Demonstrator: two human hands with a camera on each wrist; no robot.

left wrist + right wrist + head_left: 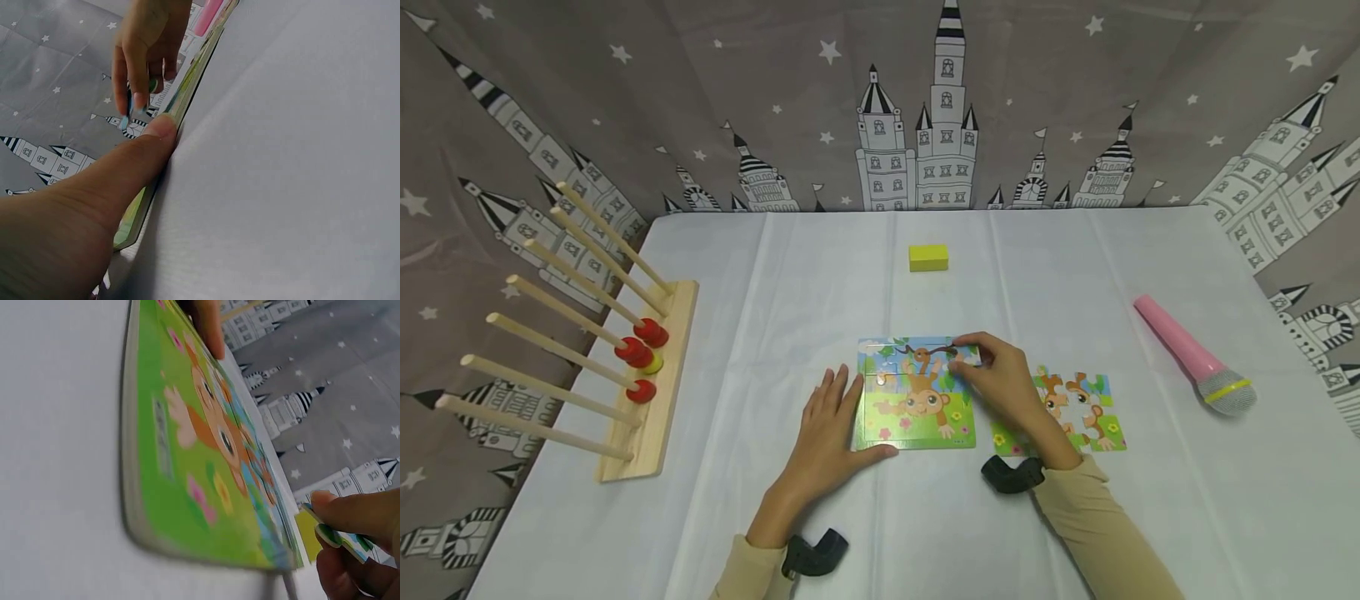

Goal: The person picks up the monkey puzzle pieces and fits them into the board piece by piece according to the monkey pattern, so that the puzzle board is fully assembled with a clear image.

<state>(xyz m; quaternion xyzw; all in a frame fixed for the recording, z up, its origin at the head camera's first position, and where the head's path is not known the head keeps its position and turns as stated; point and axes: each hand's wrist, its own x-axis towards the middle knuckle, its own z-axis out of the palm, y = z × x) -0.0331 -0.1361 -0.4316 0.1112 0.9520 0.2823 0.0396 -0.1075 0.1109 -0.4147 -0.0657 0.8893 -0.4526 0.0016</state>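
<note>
A monkey jigsaw puzzle [880, 429] in a flat tray lies at the middle of the white table. My left hand [820, 450] rests by its left side, fingers extended, and the thumb [164, 127] touches the near edge in the left wrist view. Over the upper right corner, my right hand [1011, 385] pinches a small puzzle piece [329, 535] between thumb and fingers; the right wrist view shows its green and pale surface held tilted above the tray. Several more puzzle pieces [1105, 421] with monkey pictures lie right of the tray, partly behind my right wrist.
A yellow block [928, 258] sits beyond the puzzle. At the right lies a pink toy microphone [1180, 337]. A wooden peg stand [673, 358] with red and yellow beads [640, 392] is at the left. Behind the table hangs a grey castle-print cloth [820, 100].
</note>
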